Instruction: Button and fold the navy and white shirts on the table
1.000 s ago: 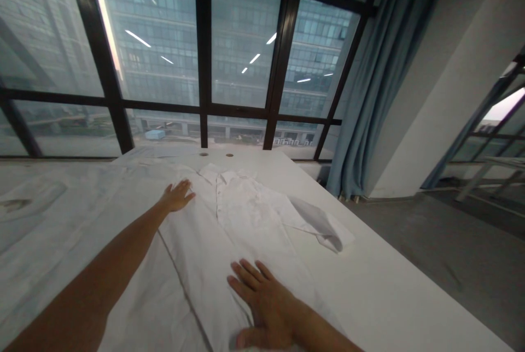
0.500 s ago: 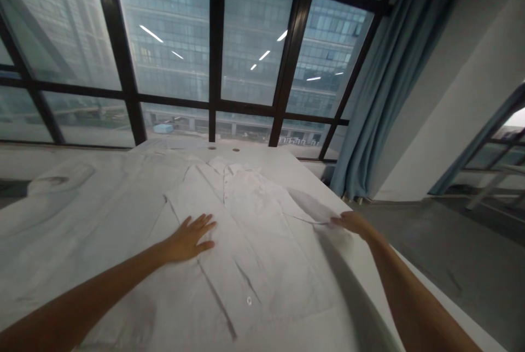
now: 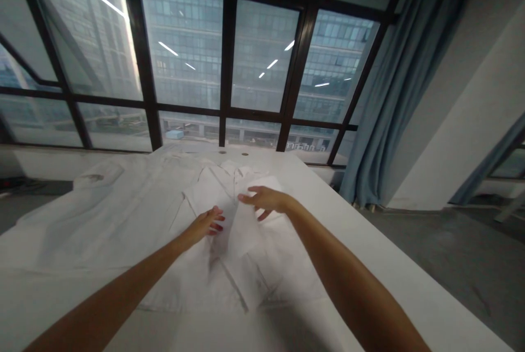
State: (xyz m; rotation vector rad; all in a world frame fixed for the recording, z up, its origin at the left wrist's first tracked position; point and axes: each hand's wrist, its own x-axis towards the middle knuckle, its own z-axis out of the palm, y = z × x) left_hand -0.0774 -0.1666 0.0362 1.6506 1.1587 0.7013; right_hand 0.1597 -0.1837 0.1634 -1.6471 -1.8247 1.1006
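While the right hand [image 3: 264, 203] pinched a raised flap of cloth between thumb and fingers near the middle of the frame, the left hand [image 3: 207, 223] hung just beside it, a little lower and to the left. The flap belonged to the white button-front shirt [image 3: 246, 242], which lay spread through the lower centre, its collar towards the top and its hem towards the bottom edge. From the right fingertips the cloth hung down over the shirt front, slightly blurred at its lower part. The left fingers were loosely curved and a little parted, with a narrow gap to the thumb and nothing between them; whether they touched the cloth I could not tell. Both forearms reached in from the lower corners.

Beneath the shirt was a white table [image 3: 315, 199], bare along its right side, with two small round holes near its far edge. Another spread of white fabric [image 3: 118, 204] covered the left part of the frame, adjoining the shirt. Dark-framed windows [image 3: 227, 68] filled the top, with a building behind the glass, and a blue curtain [image 3: 394, 95] hung at the upper right beside a pale pillar [image 3: 455, 100], above grey floor [image 3: 435, 253]
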